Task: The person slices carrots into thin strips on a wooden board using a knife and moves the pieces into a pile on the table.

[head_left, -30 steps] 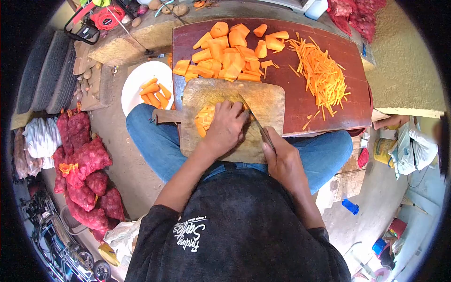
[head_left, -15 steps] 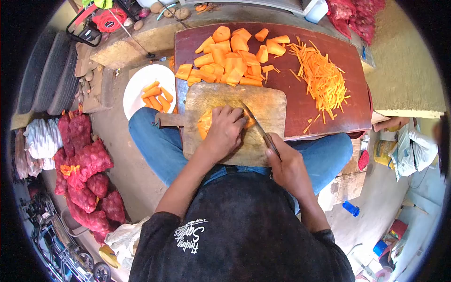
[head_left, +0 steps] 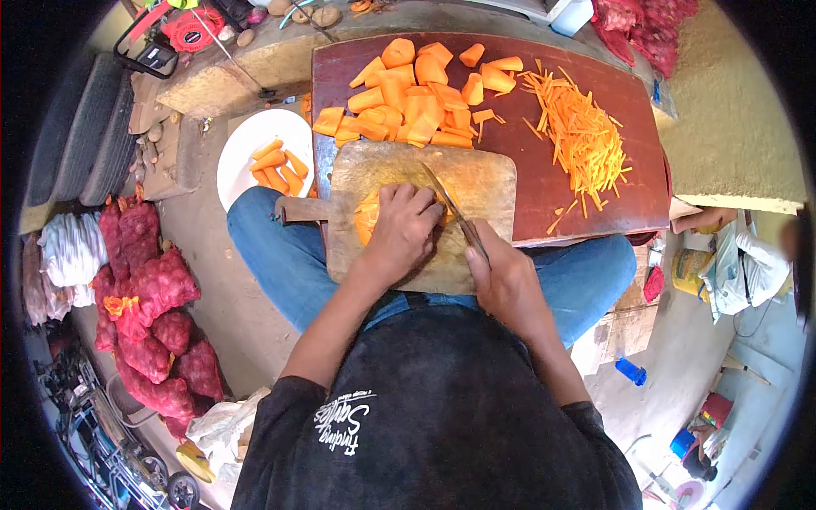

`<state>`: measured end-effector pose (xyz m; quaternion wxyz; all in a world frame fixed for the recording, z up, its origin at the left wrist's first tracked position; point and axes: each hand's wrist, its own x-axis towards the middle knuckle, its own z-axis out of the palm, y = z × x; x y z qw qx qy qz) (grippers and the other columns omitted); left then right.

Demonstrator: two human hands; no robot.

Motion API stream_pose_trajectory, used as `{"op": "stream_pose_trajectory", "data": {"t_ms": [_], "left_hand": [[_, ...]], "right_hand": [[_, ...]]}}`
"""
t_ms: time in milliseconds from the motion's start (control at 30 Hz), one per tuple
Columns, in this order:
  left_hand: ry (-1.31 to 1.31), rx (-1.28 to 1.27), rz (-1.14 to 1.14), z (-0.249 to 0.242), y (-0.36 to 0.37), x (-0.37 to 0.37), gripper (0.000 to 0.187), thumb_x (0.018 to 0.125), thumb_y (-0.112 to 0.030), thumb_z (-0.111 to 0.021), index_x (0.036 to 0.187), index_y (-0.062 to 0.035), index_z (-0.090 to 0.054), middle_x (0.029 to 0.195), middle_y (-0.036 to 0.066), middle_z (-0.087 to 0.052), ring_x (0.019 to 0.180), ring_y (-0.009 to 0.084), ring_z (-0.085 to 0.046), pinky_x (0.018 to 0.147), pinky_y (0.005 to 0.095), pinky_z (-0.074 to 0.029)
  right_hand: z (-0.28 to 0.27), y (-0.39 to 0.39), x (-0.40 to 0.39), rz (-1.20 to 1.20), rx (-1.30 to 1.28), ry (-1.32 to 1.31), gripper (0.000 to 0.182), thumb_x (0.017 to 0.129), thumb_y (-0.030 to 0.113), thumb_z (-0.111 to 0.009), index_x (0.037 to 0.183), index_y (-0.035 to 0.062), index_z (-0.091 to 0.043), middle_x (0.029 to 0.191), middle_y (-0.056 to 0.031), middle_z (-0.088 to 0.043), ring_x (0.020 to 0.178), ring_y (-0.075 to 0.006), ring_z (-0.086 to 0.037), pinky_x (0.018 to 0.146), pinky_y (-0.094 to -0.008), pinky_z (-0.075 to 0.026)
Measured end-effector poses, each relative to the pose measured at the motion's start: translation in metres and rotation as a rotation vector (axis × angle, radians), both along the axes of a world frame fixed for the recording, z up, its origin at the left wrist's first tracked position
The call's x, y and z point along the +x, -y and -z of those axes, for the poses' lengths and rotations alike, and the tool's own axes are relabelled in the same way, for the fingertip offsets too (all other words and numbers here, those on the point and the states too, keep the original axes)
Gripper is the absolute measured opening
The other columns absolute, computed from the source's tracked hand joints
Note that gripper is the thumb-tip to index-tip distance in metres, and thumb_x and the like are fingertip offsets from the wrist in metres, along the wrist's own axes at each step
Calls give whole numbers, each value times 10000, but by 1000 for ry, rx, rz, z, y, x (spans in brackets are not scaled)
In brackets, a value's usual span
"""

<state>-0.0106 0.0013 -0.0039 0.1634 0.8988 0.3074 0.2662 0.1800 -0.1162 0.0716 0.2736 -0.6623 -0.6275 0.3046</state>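
Observation:
A wooden cutting board (head_left: 476, 183) lies across my lap at the edge of the red table. My left hand (head_left: 404, 229) presses down with curled fingers on orange carrot slices (head_left: 365, 217) on the board. In my right hand (head_left: 503, 270) is the handle of a knife (head_left: 450, 202), its blade beside my left fingertips and touching or close to the carrot. Beyond the board lie chunks of peeled carrot (head_left: 408, 98), and to their right a pile of thin carrot strips (head_left: 586, 140).
The red table (head_left: 629, 212) extends ahead. To its left, a white basin (head_left: 242, 161) holds several carrot pieces. Red mesh sacks (head_left: 149, 297) stand on the floor at the left, near stacked tires (head_left: 76, 136). A blue object (head_left: 631, 371) lies on the floor at the right.
My right hand and the knife have shifted slightly left, and the blade's angle has changed a little. The whole view has also shifted slightly. My left hand stays on the carrot.

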Motion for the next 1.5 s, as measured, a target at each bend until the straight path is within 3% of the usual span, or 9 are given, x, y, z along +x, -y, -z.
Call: {"op": "stream_pose_trajectory", "data": {"t_ms": [267,367,567,767,967,1167,1267,1500], "left_hand": [[-17,-18,35,-3,-2,-7,250,794,-70,-780,1043,-43,-776,1049,102,-654,1071,312,-625,1011,490,-421],[-10,15,39,0,-3,-6,253,802,-69,-776,1053,-38,-784,1048,103,-663,1074,303,-632,1017,484,-422],[29,58,26,0,-2,-6,233,815,-85,-774,1041,-35,-791,1023,102,-660,1037,299,-639,1019,480,-434],[1,31,51,-2,-3,-8,212,823,-73,-763,1030,-30,-780,998,108,-646,1022,307,-636,1018,482,-441],[52,31,47,2,-2,-10,230,805,-54,-779,1033,-25,-769,1007,118,-651,1031,317,-638,1045,490,-444],[36,-22,89,1,-7,-14,214,815,-63,-794,1023,-18,-775,1041,118,-674,1054,318,-643,1062,491,-447],[92,22,48,2,-4,-10,204,808,-69,-800,1007,-25,-784,1027,114,-666,1039,321,-637,1038,484,-447],[44,47,27,0,-3,-14,197,808,-61,-783,1002,-31,-788,990,107,-644,996,316,-629,965,466,-448]], "right_hand": [[-15,12,-3,7,-81,-29,364,1072,134,-661,1414,66,-556,1071,-329,-725,1030,-563,-701,815,-622,-572],[1,-8,-9,15,34,11,367,1073,133,-659,1425,97,-564,1049,-331,-721,1035,-561,-702,814,-619,-573],[-18,12,-1,1,-50,-41,381,1064,126,-664,1429,76,-565,1068,-320,-731,1028,-565,-700,817,-620,-578],[-2,-10,-7,-12,25,-29,359,1074,133,-656,1420,81,-576,1049,-328,-726,1031,-561,-704,825,-619,-570],[-9,6,-6,27,-103,-60,355,1081,146,-648,1420,73,-568,1078,-338,-724,1050,-560,-704,845,-619,-568],[-11,1,-3,6,-7,-75,331,1084,148,-644,1396,79,-560,1073,-348,-720,1043,-559,-705,829,-626,-566],[-9,9,-6,17,-103,-16,348,1079,142,-650,1409,70,-566,1092,-349,-720,1056,-563,-700,845,-619,-570],[0,-15,-5,-47,23,-41,376,1071,136,-655,1429,63,-564,1079,-345,-721,1041,-557,-706,831,-619,-573]]}}
